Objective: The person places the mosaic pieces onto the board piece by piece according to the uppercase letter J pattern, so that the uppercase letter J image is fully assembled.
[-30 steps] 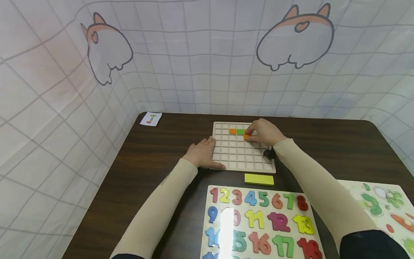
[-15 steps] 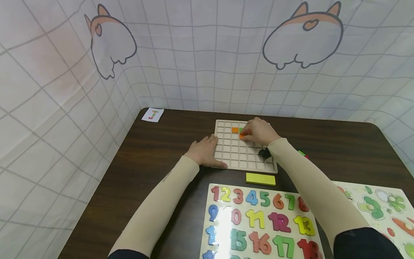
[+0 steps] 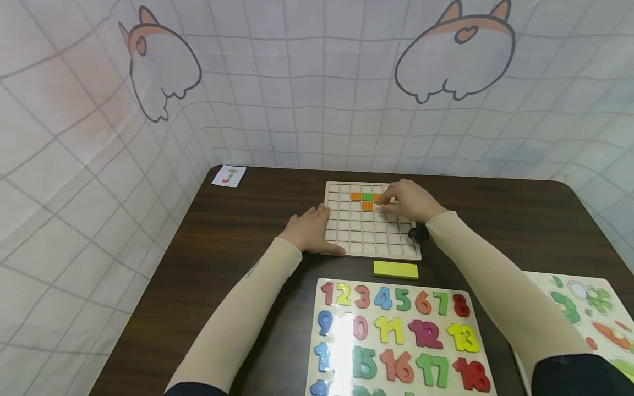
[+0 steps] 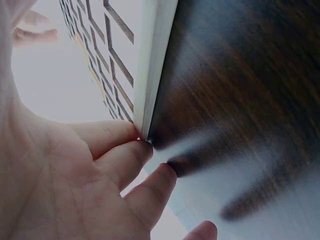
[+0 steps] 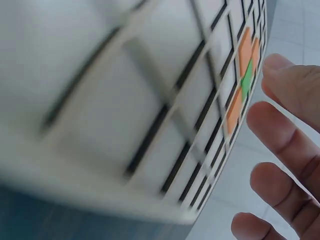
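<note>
A pale wooden grid board [image 3: 354, 236] lies on the dark table. Near its far side an orange tile [image 3: 356, 196], a green tile [image 3: 367, 197] and another orange tile sit in a row, with one more orange tile [image 3: 367, 207] just below the green one. My right hand [image 3: 412, 201] hovers over the board beside these tiles; the right wrist view shows its fingers [image 5: 272, 127] loosely bent and holding nothing. My left hand [image 3: 309, 232] lies along the board's left edge, fingertips [image 4: 131, 131] touching the side and thumb at the near corner.
A yellow block [image 3: 395, 269] lies just in front of the board. Nearer stands a number puzzle board [image 3: 346, 286], and a vegetable picture board [image 3: 589, 286] is at the right, partly under the right arm. A small card [image 3: 229, 176] lies at the far left corner.
My right hand has shifted an orange tile left into the cell below the green one, let go of it and drawn back to the right. The left hand stays at the board's edge.
</note>
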Available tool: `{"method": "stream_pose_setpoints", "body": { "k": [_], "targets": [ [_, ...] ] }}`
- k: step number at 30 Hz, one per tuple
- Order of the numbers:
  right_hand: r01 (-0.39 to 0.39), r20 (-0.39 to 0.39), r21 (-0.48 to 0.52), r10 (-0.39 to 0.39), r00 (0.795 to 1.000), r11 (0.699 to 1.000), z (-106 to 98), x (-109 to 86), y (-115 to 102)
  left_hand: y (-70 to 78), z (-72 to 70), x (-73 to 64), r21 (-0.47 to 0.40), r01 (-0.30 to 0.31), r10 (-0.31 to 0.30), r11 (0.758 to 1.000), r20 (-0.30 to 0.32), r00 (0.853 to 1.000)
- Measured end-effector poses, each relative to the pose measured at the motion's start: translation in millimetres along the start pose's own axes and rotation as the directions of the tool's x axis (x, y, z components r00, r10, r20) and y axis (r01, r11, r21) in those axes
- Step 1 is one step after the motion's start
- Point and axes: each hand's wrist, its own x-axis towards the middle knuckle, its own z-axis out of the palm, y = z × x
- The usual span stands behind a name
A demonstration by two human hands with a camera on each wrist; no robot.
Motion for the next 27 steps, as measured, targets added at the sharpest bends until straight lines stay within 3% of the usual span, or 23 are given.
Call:
{"method": "stream_pose_setpoints", "body": {
  "k": [15,27],
  "targets": [
    [-0.041,0.034,-0.053,0.042,0.999,0.998,-25.4,-74.0,51.2,2.2,0.4,0.9,-0.011,0.013,-0.013,1.000,0.004,1.000],
    [-0.111,0.064,-0.068,0.116,0.991,0.991,-34.6,-111.4,77.5,5.6,0.0,0.2,-0.006,0.023,-0.023,1.000,0.001,1.000]
  ]
}}
